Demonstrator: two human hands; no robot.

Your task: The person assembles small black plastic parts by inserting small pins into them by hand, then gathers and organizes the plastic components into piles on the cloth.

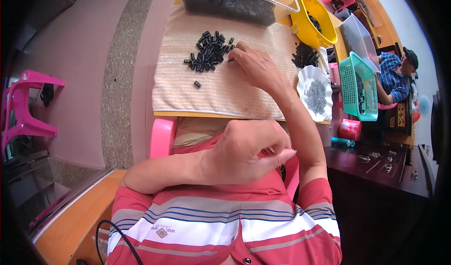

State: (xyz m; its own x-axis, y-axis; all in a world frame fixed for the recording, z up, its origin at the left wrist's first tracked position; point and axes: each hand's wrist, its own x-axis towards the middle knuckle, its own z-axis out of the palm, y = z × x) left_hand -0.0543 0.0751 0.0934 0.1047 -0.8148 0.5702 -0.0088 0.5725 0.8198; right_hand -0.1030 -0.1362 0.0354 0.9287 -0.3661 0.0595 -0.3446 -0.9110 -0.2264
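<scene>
My right hand [256, 67] reaches over the towel to the right edge of a loose pile of small black cylindrical parts [211, 51]. Its thumb and forefinger are closed at one small black cylindrical part [230, 60]. A single black part [197, 84] lies apart, just below the pile. My left hand [249, 150] is held in front of my body, below the towel's near edge, with its fingers curled and the thumb pressed in. Anything inside it is hidden. Right of my right hand are a heap of dark small pieces [305, 56] and a white scalloped dish [303, 79] of small grey pieces.
A clear plastic bin [225, 12] of black parts stands at the far edge. Beside it are a yellow basin [304, 25], a clear tub [359, 35] and a green basket [350, 86]. Another person [394, 74] sits at the right. Pink stools [33, 105] stand at the left.
</scene>
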